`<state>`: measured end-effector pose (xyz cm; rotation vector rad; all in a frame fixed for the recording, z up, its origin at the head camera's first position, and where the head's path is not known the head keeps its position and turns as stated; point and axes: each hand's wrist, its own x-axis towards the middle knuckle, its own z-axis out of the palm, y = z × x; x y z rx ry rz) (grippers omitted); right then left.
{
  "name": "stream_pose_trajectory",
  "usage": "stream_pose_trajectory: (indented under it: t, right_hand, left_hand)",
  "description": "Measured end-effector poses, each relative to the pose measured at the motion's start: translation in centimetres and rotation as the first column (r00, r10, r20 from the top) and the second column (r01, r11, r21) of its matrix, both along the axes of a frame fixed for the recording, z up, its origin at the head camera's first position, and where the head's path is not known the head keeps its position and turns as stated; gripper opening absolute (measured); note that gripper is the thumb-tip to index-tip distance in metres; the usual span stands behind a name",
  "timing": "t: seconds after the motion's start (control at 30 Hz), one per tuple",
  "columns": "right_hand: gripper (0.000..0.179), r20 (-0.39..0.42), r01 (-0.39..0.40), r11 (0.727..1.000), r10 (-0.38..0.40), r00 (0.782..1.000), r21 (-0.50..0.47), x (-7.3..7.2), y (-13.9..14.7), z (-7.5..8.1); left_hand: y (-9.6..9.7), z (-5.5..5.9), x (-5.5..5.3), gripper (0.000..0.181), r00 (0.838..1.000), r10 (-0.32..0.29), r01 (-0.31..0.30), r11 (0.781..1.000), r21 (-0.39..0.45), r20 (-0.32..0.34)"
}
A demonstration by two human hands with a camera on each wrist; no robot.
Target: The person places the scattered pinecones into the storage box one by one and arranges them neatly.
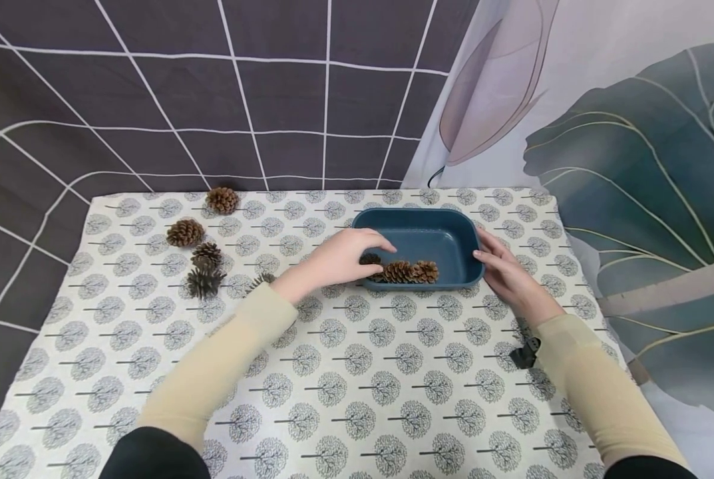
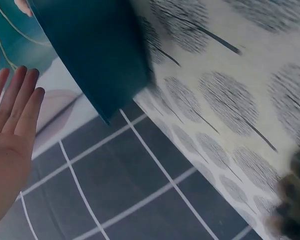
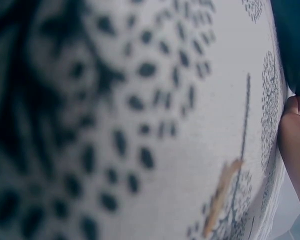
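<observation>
A dark blue rectangular plastic bin [image 1: 416,287] stands near the table's far edge. Several brown pine cones [image 1: 398,271] lie in a row along its near inside wall. My left hand [image 1: 347,256] is over the bin's left end, partly covering the leftmost cones. Its fingers look apart, and the left wrist view shows them fairly straight with nothing held. At the other end, my right hand [image 1: 505,269] holds the bin's right wall, its thumb at the rim and its other fingers along the outside. The right wrist view shows only part of that hand [image 3: 294,130].
More pine cones [image 1: 185,233] lie at the table's left, one by the back edge [image 1: 221,200]. Another cone [image 1: 262,281] sits partly behind my left forearm. A tree-patterned cloth [image 1: 357,372] covers the table. Dark gridded fabric [image 1: 285,93] hangs behind it.
</observation>
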<state>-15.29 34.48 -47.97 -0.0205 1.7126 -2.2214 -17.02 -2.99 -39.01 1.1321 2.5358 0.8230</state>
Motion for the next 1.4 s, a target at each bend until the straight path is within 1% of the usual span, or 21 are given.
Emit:
stream_pose_trajectory:
  t: [0.13, 0.23, 0.47, 0.6, 0.67, 0.8, 1.03, 1.17, 1.3, 1.4]
  right_hand:
    - [0.067, 0.002, -0.002, 1.000, 0.002, 1.000, 0.003, 0.0, 0.0, 0.0]
    - [0.067, 0.005, -0.004, 1.000, 0.004, 1.000, 0.019, 0.0, 0.0, 0.0]
    - [0.071, 0.031, 0.003, 1.000, -0.004, 0.999, 0.028, 0.0, -0.1, 0.2]
    - [0.071, 0.037, 0.000, 0.999, -0.002, 0.999, 0.035, 0.1, -0.1, 0.3]
    - [0.071, 0.039, 0.000, 0.999, -0.002, 0.999, 0.043, 0.1, 0.0, 0.3]
    - [0.072, 0.045, -0.003, 0.999, 0.001, 0.999, 0.039, 0.1, 0.0, 0.3]
    - [0.071, 0.029, 0.000, 1.000, 0.000, 1.000, 0.003, -0.1, -0.1, 0.1]
    - [0.072, 0.019, -0.007, 1.000, 0.008, 1.000, -0.004, -0.1, -0.1, 0.0]
    - [0.071, 0.019, -0.006, 1.000, 0.005, 1.000, 0.011, -0.1, 0.0, 0.0]
    - [0.071, 0.022, 0.001, 1.000, -0.002, 1.000, 0.011, -0.1, 0.1, 0.1]
  left_hand:
    - [-2.0, -0.2, 0.5, 0.039, 0.999, 0.043, -0.043, 0.999, 0.005, 0.014]
    - [-3.6, -0.4, 0.8, 0.040, 0.997, 0.079, -0.080, 0.996, 0.030, 0.024]
    - [-7.8, -0.6, 2.0, 0.041, 0.986, 0.164, -0.164, 0.983, 0.080, 0.007]
    - [-10.5, -0.7, 2.8, 0.042, 0.972, 0.233, -0.233, 0.969, 0.088, 0.011]
    - [-11.6, -0.7, 3.3, 0.043, 0.964, 0.267, -0.266, 0.961, 0.079, 0.007]
    - [-13.5, -0.9, 4.1, 0.043, 0.952, 0.307, -0.305, 0.950, 0.069, -0.015]
    - [-16.7, -1.3, 5.9, 0.047, 0.923, 0.380, -0.376, 0.925, 0.059, -0.056]
    - [-18.0, -1.6, 7.0, 0.051, 0.911, 0.410, -0.410, 0.912, 0.031, -0.029]
    - [-18.9, -2.2, 8.0, 0.056, 0.890, 0.455, -0.455, 0.890, 0.008, 0.017]
    - [-19.4, -2.9, 8.5, 0.059, 0.878, 0.479, -0.479, 0.878, -0.005, 0.028]
